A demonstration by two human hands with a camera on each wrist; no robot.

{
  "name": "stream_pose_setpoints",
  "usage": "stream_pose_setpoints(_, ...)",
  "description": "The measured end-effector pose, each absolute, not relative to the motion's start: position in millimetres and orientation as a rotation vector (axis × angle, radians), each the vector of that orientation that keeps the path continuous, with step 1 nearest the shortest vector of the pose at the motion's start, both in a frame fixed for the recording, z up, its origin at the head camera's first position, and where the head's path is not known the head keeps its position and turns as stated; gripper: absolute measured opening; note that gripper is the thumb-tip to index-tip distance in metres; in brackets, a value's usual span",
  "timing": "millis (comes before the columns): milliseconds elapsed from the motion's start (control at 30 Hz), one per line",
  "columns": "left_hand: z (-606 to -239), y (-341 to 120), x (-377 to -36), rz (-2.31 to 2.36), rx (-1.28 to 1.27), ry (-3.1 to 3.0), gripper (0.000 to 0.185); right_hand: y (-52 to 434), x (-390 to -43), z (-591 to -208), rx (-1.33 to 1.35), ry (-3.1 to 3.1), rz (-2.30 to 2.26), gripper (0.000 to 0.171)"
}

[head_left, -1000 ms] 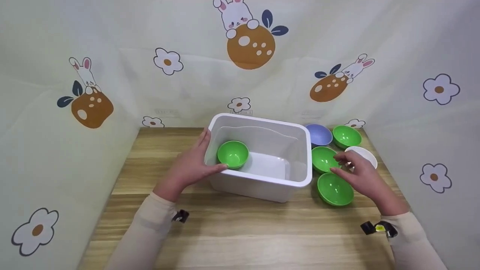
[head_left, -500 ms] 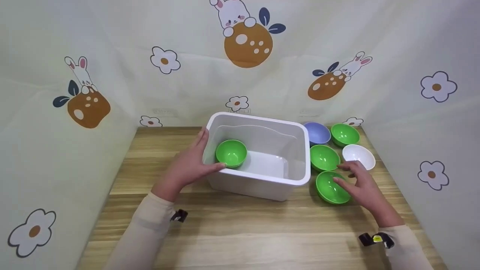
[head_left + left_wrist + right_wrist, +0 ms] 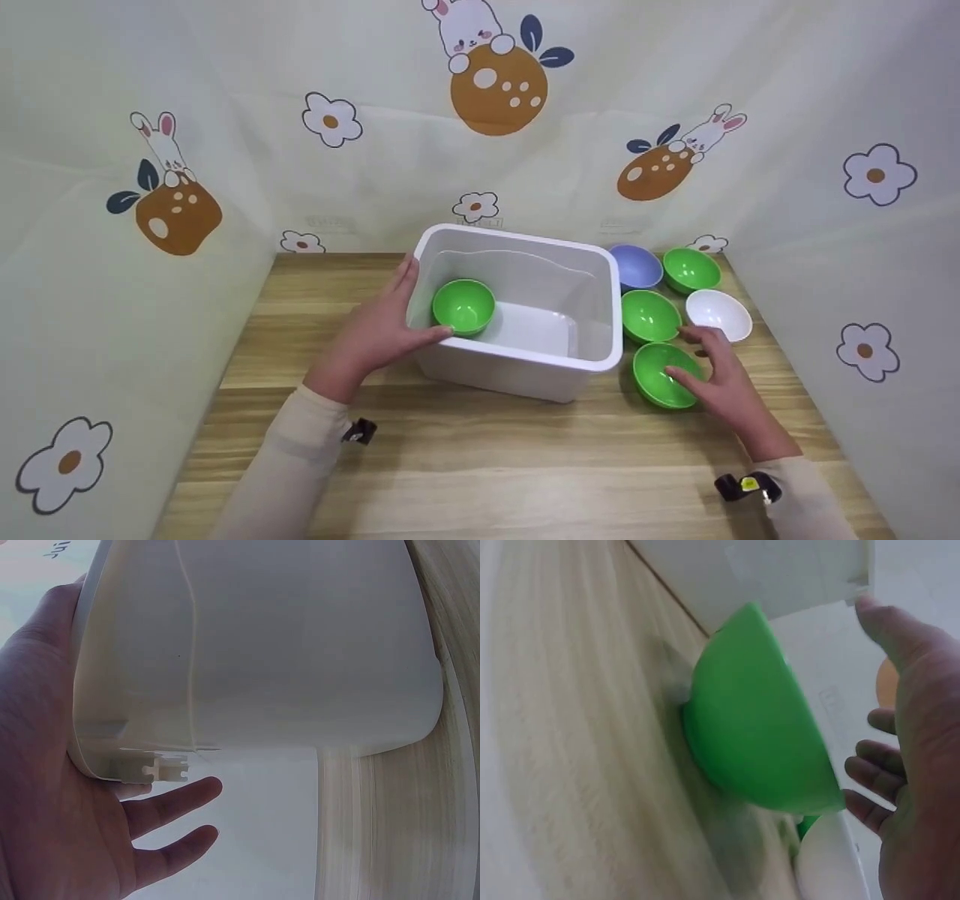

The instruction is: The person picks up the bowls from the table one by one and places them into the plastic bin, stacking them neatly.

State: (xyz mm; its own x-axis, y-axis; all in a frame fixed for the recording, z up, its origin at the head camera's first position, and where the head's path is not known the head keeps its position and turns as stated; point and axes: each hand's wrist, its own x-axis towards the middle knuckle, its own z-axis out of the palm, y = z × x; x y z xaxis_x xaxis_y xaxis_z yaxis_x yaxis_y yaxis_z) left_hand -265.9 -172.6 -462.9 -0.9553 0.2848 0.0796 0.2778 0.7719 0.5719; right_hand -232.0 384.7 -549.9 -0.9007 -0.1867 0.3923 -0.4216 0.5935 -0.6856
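Note:
A white plastic bin (image 3: 517,365) stands mid-table with one green bowl (image 3: 464,307) inside at its left. My left hand (image 3: 375,334) rests on its near left corner, thumb over the front rim. In the left wrist view two fingers (image 3: 176,802) stretch out straight, apart from the bin. My right hand (image 3: 724,382) hovers over the nearest green bowl (image 3: 660,379), thumb above its inside and fingers by its right far edge. From the right wrist view, that bowl (image 3: 757,720) is upright on the table and the fingers are loosely bent, not gripping it.
Right of the bin are two more green bowls, a middle one (image 3: 651,316) and a far one (image 3: 691,270), plus a blue bowl (image 3: 636,266) and a white bowl (image 3: 718,313). A patterned curtain (image 3: 375,180) encloses the wooden table (image 3: 480,472) at the back and sides.
My right hand has come back from above the white and middle green bowls to the nearest green bowl. The left hand and bin have stayed in place.

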Motion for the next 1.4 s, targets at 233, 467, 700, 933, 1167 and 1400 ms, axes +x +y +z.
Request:
stream_pose_setpoints(233, -461.0, -171.6, -266.8, 0.955, 0.456, 2.939, 0.139, 399.1, -227.7, -571.2, 0.508, -2.585, 1.279, 0.081)
stream_pose_setpoints(467, -461.9, -172.8, -267.4, 0.939, 0.452, 2.951, 0.138, 403.4, -218.8, -578.0, 0.428, -2.672, 1.471, 0.091)
stream_pose_setpoints(700, -462.1, -172.4, -268.4, 0.937, 0.455, 2.946, 0.139, 400.1, -217.6, -583.1, 0.363, -2.669, 1.573, 0.099)
stream_pose_setpoints(933, -464.1, -173.0, -268.6, 0.94, 0.451, 2.946, 0.14, 396.8, -217.4, -585.7, 0.363, -2.669, 1.58, 0.113)
stream_pose_setpoints(1167, -464.2, -173.4, -267.6, 0.967, 0.459, 2.937, 0.139, 396.0, -218.4, -588.8, 0.355, -2.662, 1.61, 0.122)
stream_pose_setpoints(1400, -464.5, -172.9, -267.7, 0.977, 0.455, 2.935, 0.14, 393.1, -218.2, -586.9, 0.383, -2.669, 1.522, 0.117)
